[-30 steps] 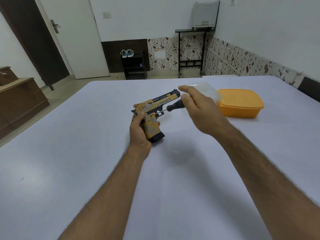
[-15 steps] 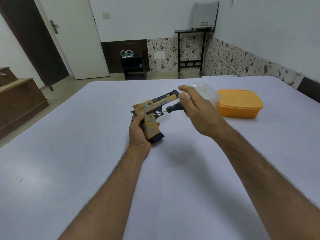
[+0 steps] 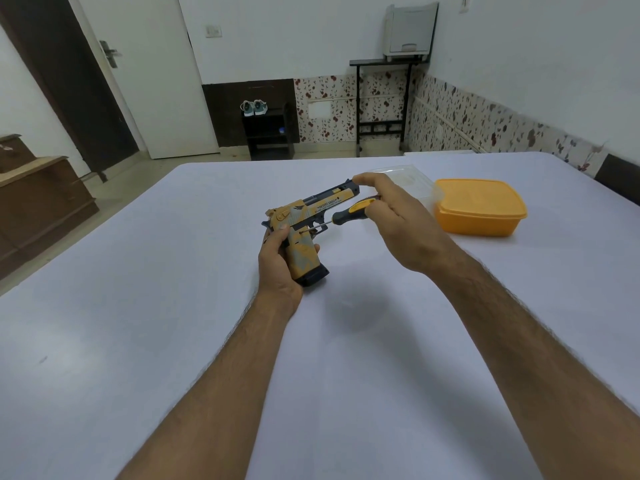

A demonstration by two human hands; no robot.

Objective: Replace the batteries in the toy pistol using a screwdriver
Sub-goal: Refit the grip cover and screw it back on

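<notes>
My left hand (image 3: 277, 268) grips the handle of the yellow and grey toy pistol (image 3: 308, 226), held above the white table with its barrel pointing away to the right. My right hand (image 3: 398, 223) pinches the black and yellow handle of a screwdriver (image 3: 349, 211). The thin metal shaft points left and down, and its tip sits against the side of the pistol's grip, just behind the trigger guard. My right index finger stretches out over the muzzle end.
An orange plastic box (image 3: 481, 211) with its lid on stands on the white table (image 3: 138, 306) right of my hands. A clear plastic lid or tray (image 3: 405, 174) lies behind it. A dark wooden cabinet (image 3: 38, 206) stands off the table's left side.
My right hand has turned on the screwdriver handle, fingers shifting from a closed grip to a looser pinch with the index finger raised. The pistol and left hand stay put.
</notes>
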